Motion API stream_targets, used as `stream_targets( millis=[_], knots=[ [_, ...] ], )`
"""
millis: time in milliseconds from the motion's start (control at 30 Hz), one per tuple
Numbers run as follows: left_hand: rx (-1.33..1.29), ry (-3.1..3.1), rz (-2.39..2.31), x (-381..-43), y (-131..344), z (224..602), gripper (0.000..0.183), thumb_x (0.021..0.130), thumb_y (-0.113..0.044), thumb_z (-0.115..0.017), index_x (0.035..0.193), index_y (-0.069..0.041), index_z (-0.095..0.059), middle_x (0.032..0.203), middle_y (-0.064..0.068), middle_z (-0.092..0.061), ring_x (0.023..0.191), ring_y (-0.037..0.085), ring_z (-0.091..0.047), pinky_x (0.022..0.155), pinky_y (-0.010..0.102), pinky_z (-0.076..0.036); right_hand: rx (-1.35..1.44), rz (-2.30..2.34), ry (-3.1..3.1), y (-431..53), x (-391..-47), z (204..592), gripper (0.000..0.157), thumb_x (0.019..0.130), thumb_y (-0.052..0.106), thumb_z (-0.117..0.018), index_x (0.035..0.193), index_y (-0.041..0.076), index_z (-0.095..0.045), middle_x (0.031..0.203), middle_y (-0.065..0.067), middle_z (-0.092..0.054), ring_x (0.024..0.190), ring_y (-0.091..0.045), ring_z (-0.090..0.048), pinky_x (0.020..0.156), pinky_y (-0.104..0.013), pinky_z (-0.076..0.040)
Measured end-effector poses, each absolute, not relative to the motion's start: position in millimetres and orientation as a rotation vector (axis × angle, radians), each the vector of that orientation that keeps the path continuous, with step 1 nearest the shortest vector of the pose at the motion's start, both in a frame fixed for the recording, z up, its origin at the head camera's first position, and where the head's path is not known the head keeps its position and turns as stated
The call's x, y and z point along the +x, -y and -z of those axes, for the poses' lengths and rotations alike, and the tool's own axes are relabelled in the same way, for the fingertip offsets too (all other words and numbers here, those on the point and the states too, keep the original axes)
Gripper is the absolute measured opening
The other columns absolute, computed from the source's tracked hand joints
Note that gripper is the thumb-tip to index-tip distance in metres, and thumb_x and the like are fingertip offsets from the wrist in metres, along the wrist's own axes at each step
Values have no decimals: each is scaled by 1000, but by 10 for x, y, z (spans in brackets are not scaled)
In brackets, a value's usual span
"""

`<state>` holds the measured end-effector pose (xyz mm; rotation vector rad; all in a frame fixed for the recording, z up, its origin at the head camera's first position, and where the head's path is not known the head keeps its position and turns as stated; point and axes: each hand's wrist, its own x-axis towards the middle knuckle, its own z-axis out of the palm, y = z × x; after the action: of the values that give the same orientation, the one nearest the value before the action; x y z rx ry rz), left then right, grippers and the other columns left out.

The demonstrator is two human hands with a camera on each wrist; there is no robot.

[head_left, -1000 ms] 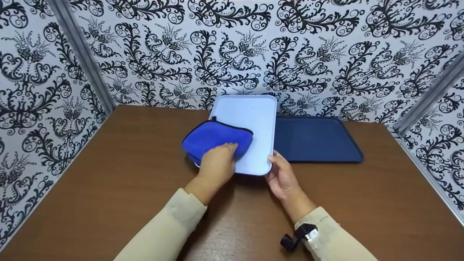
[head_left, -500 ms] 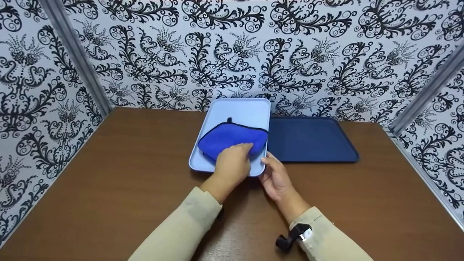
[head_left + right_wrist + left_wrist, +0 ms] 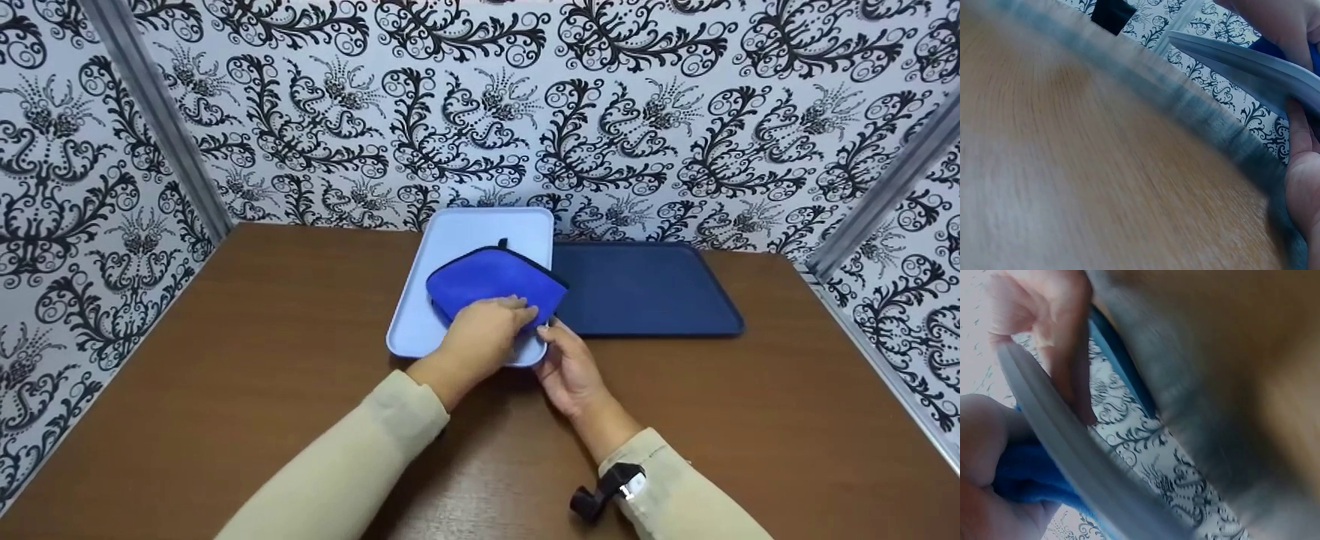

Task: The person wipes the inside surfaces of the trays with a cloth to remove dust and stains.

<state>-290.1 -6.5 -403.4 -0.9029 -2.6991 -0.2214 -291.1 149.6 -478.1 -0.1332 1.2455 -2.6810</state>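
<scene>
Under the left hand (image 3: 480, 330), gripped in its fingers, the blue pouch (image 3: 491, 277) lies over the light tray (image 3: 412, 326); the right hand (image 3: 571, 375) pinches that tray's near corner, thumb above, fingers beneath, apparently steadying it.

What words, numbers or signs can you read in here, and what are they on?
There are none that I can read.
The blue pouch, the pale blue tray and the dark blue tray show no letters or numbers.
The wall has black swirls, which are just a pattern, not writing.
The white piece at the right cuff is too small to tell if anything is written there.
</scene>
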Motion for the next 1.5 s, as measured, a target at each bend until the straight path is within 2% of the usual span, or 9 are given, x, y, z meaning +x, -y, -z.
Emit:
stream_targets(
  millis=[133,467,633,900,1067,1300,1500],
  knots=[
    [-1060,2615,49,-2960,210,4042,38,99,-3,-62,135,-14,-70,139,8,-69,132,24,-64,113,39,-51,-112,2660,-1273,-1493,-2911,4803,47,102,4,-36,148,-2,-40,110,0,-75,98,-12,-73,84,-25,-62],
    [-1199,2521,-181,-3086,586,4081,42,103,-7,-52,143,-14,-64,148,9,-62,140,26,-58,117,41,-47,-110,2655,-1313,-1503,-2909,4854,45,100,4,-39,143,-4,-48,105,-3,-76,94,-13,-74,84,-25,-61],
    [-1187,2587,-174,-3147,712,4058,43,105,-6,-49,146,-13,-60,152,11,-58,143,29,-54,119,44,-44,-121,2674,-1274,-1506,-2893,4847,38,100,4,-39,132,2,-57,102,-3,-76,90,-12,-74,80,-25,-62],
    [-1135,2651,-164,-3219,868,4014,44,106,-7,-47,147,-13,-59,153,12,-57,144,30,-53,121,45,-42,-107,2698,-1238,-1507,-2891,4825,34,99,3,-40,124,6,-63,98,-3,-77,84,-12,-73,76,-24,-62],
    [-1068,2686,-132,-3249,949,4010,44,106,-5,-45,146,-13,-60,151,14,-58,144,32,-53,118,49,-44,-125,2696,-1242,-1509,-2891,4809,33,98,3,-43,123,7,-64,98,-2,-77,84,-12,-73,76,-24,-61],
    [-859,2829,-123,-3301,1020,4047,48,108,-5,-41,153,-16,-53,151,27,-53,145,44,-48,121,55,-40,-124,2689,-1255,-1512,-2902,4797,33,98,3,-42,123,7,-63,98,-3,-77,84,-12,-73,75,-25,-61],
    [-682,2924,-110,-3338,993,4080,48,107,-1,-39,154,-6,-48,151,27,-54,144,43,-50,121,54,-40,-125,2667,-1308,-1507,-2906,4800,38,97,4,-44,132,1,-57,99,-2,-77,85,-12,-73,77,-24,-61]
  ],
)
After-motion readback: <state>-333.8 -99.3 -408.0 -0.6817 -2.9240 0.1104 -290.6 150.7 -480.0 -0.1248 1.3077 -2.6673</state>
